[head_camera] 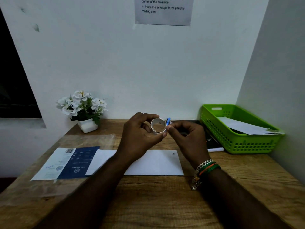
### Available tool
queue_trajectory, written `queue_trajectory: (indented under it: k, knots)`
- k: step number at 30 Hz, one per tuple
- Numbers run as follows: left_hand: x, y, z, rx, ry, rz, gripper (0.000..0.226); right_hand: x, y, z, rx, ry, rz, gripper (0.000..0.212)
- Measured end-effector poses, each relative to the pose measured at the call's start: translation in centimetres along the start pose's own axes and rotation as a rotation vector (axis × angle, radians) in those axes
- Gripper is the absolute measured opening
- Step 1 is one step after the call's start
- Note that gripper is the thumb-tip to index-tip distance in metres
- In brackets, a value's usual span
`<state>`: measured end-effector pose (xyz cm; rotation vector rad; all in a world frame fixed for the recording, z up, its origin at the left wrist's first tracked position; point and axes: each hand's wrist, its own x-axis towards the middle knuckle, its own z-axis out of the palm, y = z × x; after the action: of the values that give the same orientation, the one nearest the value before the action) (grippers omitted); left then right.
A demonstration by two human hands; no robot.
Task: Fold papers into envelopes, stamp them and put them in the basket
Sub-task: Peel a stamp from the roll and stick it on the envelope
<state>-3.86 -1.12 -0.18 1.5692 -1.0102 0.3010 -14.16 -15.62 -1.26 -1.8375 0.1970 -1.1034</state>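
My left hand [140,131] holds a small white roll of stamps [158,125] above the middle of the desk, thumb under it and fingers curled over its top. At the roll's right edge, the thumb and forefinger of my right hand [186,134] pinch it. A white envelope [155,162] lies flat on the wooden desk [148,204] below both hands, partly hidden by my left forearm. The green plastic basket [239,142] stands at the right against the wall, with white envelopes [244,127] lying in it.
A blue and white printed packet [69,162] in clear plastic lies at the left. A pot of white flowers [84,109] stands at the back left. A blue pen [168,121] sits behind the roll. A black book [211,142] lies beside the basket.
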Motion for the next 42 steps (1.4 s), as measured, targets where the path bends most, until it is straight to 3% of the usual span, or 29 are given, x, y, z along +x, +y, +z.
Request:
queue_trajectory:
  k: [12, 23, 32, 42]
  knots:
    - [0.09, -0.11, -0.03, 0.028, 0.002, 0.002, 0.052, 0.16, -0.34, -0.37, 0.014, -0.001, 0.034, 0.003]
    - [-0.01, -0.1, 0.05, 0.137, -0.022, 0.096, 0.055, 0.02, -0.32, -0.15, -0.009, -0.026, 0.055, 0.013]
    - [-0.12, -0.09, -0.01, 0.07, -0.041, 0.074, 0.053, -0.01, -0.44, 0.06, 0.071, -0.174, 0.093, 0.016]
    - [0.07, -0.31, 0.03, 0.066, -0.001, 0.06, 0.051, 0.09, -0.57, -0.24, 0.094, -0.106, 0.174, 0.02]
